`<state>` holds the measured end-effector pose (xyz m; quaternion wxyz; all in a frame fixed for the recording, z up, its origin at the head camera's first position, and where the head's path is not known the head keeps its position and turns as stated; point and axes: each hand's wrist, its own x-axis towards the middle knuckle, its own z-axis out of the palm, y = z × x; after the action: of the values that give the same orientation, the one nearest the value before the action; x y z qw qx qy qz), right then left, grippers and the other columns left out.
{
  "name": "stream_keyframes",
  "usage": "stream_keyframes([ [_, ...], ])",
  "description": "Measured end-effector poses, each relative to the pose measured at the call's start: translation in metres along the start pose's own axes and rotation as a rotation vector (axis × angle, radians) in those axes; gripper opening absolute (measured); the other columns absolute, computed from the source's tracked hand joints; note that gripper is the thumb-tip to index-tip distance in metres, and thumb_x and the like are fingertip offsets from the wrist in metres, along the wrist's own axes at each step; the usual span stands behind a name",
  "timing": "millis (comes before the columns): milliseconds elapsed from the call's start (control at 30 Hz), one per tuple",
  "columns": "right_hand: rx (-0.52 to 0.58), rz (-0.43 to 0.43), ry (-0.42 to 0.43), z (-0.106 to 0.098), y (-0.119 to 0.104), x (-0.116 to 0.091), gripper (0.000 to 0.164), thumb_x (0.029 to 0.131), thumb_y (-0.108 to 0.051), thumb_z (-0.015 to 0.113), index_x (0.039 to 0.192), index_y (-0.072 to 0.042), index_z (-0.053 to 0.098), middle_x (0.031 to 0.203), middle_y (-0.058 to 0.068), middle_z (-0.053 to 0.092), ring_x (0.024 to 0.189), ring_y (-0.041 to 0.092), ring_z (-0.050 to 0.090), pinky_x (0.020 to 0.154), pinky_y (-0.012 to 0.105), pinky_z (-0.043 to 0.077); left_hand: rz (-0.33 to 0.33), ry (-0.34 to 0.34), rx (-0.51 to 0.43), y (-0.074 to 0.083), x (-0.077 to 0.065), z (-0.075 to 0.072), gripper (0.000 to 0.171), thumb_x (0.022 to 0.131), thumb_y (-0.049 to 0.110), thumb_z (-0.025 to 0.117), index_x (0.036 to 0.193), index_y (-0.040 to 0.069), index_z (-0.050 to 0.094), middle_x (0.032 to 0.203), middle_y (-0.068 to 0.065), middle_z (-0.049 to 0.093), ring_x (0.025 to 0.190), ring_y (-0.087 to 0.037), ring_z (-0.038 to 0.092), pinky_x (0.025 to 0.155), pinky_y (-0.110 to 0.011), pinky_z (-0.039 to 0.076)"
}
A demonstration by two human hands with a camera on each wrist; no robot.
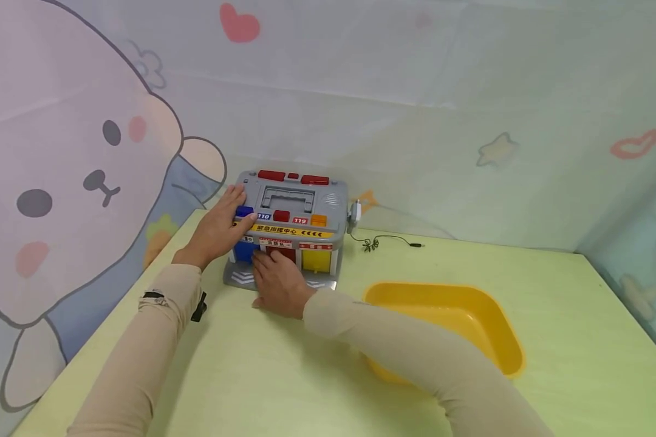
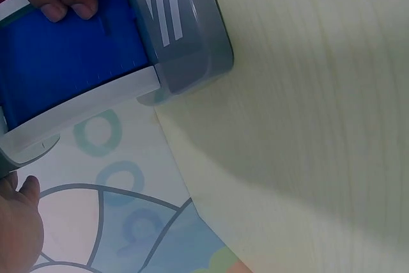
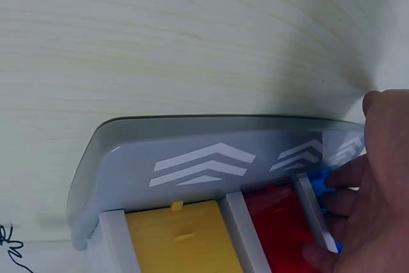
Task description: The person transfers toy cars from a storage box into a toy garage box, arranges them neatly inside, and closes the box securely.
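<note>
A grey toy garage [image 1: 336, 200] stands at the back of the table, with a blue door [image 2: 70, 62], a red door [image 3: 275, 212] and a yellow door [image 3: 185, 234] along its front, all lowered. My left hand [image 1: 218, 227] rests on the top left corner of the garage, its thumb lying by the blue button [image 1: 244, 211]. With its fingertips, my right hand [image 1: 281, 282] touches the blue door near its edge beside the red one. That hand partly covers the blue and red doors in the head view. Neither hand grips anything that shows.
To the right of the garage, a yellow basin [image 1: 503, 321] sits on the table [image 1: 568, 315], partly behind the right sleeve. A thin black cable [image 1: 390, 237] with a plug lies near the garage's right side. A printed cloth [image 1: 404, 121] hangs behind.
</note>
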<state>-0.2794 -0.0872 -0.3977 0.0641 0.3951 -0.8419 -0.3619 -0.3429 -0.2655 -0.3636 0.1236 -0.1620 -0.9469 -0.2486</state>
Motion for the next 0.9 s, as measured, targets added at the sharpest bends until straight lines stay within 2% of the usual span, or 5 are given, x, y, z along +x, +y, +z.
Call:
stream_keyframes([
  [233,0.140,-0.031,0.065,0.003,0.007,-0.013,0.080,0.098,-0.069,0.027,0.159,-0.017,0.028,0.167,0.001,0.026,0.155,0.020,0.022,0.127,0.039,0.019,0.008,-0.015,-0.003,0.004,0.000,0.004,0.073,0.104,0.046,0.045,0.156,0.000,0.026,0.168,-0.012,0.016,0.158,-0.028,0.006,0.125,-0.054,0.016],
  [400,0.262,-0.060,0.100,0.002,0.016,-0.025,0.077,0.100,-0.067,0.027,0.159,-0.016,0.029,0.167,0.002,0.026,0.156,0.021,0.020,0.127,0.041,0.020,0.006,-0.022,0.037,0.004,0.000,0.003,0.075,0.104,0.049,0.043,0.157,0.000,0.024,0.169,-0.011,0.014,0.158,-0.029,0.006,0.125,-0.055,0.016],
  [733,0.414,-0.110,0.154,-0.020,0.038,-0.068,0.073,0.102,-0.062,0.026,0.159,-0.017,0.029,0.167,0.004,0.024,0.157,0.022,0.017,0.127,0.045,0.018,0.000,-0.013,0.077,0.005,-0.002,-0.004,0.075,0.103,0.049,0.043,0.157,0.000,0.024,0.168,-0.011,0.015,0.157,-0.030,0.008,0.123,-0.057,0.018],
  [900,0.508,-0.097,0.157,-0.030,0.053,-0.094,0.072,0.102,-0.062,0.028,0.160,-0.018,0.026,0.168,0.004,0.022,0.157,0.022,0.014,0.127,0.045,0.018,-0.006,-0.010,0.073,0.002,-0.002,-0.003,0.076,0.103,0.051,0.043,0.157,0.001,0.024,0.169,-0.011,0.015,0.157,-0.029,0.007,0.123,-0.058,0.018],
])
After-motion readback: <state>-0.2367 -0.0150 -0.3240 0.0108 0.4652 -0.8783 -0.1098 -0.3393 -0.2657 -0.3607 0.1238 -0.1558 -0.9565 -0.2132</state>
